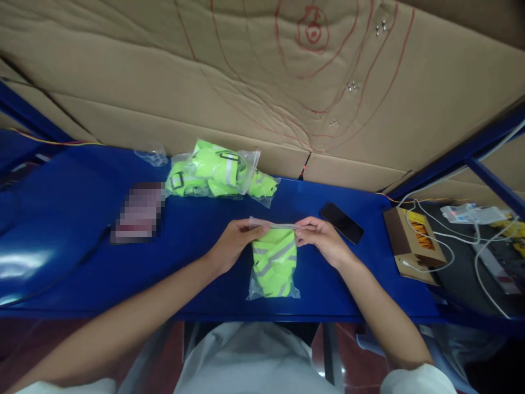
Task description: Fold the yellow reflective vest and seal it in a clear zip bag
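A clear plastic bag (274, 265) with a folded neon-yellow reflective vest or strap inside lies on the blue table in front of me. Grey reflective stripes cross the yellow fabric. My left hand (235, 241) pinches the bag's top edge at its left corner, thumb on top. At the right corner, my right hand (318, 236) grips the same edge between thumb and fingers. The bag's opening strip is stretched straight between both hands. Behind it, several similar filled bags (217, 169) are heaped against the cardboard wall.
A black phone (342, 222) lies right of my right hand. Farther right stand an open cardboard box (414, 241) and white cables (478, 241). A pixelated flat item (139, 213) lies on the left of the blue table (82, 219). Crumpled clear plastic (151, 154) sits at the back.
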`<state>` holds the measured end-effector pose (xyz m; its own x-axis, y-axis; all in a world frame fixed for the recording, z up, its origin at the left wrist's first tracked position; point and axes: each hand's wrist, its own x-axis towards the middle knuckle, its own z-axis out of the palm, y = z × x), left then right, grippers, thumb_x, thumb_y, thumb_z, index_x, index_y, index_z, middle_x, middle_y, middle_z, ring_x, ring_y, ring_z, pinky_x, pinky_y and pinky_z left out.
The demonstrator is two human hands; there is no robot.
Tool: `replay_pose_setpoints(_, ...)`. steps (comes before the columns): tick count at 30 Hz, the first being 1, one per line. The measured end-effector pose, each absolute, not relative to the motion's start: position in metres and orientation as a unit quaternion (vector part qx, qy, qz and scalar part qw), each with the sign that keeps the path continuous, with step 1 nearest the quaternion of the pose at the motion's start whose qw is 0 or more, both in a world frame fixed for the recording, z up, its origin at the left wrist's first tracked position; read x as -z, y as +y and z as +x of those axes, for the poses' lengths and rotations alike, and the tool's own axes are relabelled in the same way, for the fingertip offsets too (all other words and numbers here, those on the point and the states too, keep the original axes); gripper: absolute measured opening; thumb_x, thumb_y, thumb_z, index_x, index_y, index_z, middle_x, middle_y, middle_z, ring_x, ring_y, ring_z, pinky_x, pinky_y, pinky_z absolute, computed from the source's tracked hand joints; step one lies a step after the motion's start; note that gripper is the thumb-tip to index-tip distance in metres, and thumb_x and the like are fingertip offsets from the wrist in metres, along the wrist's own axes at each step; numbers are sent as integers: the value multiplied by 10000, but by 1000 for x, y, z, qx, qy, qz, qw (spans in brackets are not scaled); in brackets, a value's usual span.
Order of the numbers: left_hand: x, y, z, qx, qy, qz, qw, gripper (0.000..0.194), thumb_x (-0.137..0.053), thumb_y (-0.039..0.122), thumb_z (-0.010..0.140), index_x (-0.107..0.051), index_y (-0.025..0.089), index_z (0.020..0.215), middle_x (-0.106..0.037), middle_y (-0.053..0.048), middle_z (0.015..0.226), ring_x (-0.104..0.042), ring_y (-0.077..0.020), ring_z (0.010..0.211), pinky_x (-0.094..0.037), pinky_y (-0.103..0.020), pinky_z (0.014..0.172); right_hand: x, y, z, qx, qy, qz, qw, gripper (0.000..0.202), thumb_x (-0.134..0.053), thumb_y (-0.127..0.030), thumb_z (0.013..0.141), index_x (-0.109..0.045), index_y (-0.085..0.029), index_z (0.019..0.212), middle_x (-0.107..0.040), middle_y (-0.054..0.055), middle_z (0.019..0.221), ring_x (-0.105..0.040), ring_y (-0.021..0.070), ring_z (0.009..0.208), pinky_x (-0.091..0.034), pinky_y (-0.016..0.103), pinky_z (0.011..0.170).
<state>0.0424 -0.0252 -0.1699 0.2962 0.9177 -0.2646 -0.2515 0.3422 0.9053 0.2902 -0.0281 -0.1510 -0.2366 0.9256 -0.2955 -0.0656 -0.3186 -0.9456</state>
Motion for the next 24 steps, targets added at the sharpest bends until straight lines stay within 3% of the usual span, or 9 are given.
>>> replay_pose_setpoints(4, 170, -24, 43, -420, 431, 351, 718, 399, -933, 416, 708, -827, 161, 995, -797, -81, 974, -696, -182, 843, -522, -271, 810, 158, -28, 288, -626, -431, -499, 418, 327, -918, -410, 671, -807, -212, 906, -778, 34, 866, -691, 152, 779, -571, 272, 681)
replay_pose_setpoints(10, 165, -24, 41, -371, 404, 331, 768, 418, -939, 378, 705, -824, 161, 1043, -798, -93, 992, -710, -199, 878, -535, -274, 817, 159, -31, 301, -650, -414, -510, 382, 320, -948, -414, 621, -817, -199, 818, -768, 48, 800, -711, 175, 753, -583, 295, 674)
replay_pose_setpoints(15, 166, -25, 40, -389, 396, 336, 761, 363, -909, 399, 750, -826, 168, 1018, -795, -83, 967, -710, -190, 850, -536, -247, 770, 156, -32, 301, -617, -452, -515, 388, 357, -875, -500, 723, -814, -198, 903, -754, 49, 779, -691, 168, 724, -556, 293, 661)
replay_pose_setpoints(21, 164, -26, 44, -393, 362, 340, 774, 510, -831, 523, 815, -783, 160, 1170, -778, -121, 1071, -720, -233, 935, -571, -282, 801, 163, -33, 298, -379, -614, -562, 405, 358, -703, -550, 890, -708, -200, 812, -701, 26, 768, -594, 153, 679, -460, 291, 655)
replay_pose_setpoints(24, 164, -27, 48, -407, 364, 341, 765, 554, -846, 537, 790, -778, 140, 1171, -773, -132, 1085, -720, -231, 927, -575, -277, 792, 161, -36, 300, -335, -644, -566, 392, 351, -636, -534, 945, -654, -207, 820, -669, 14, 762, -574, 153, 679, -428, 284, 636)
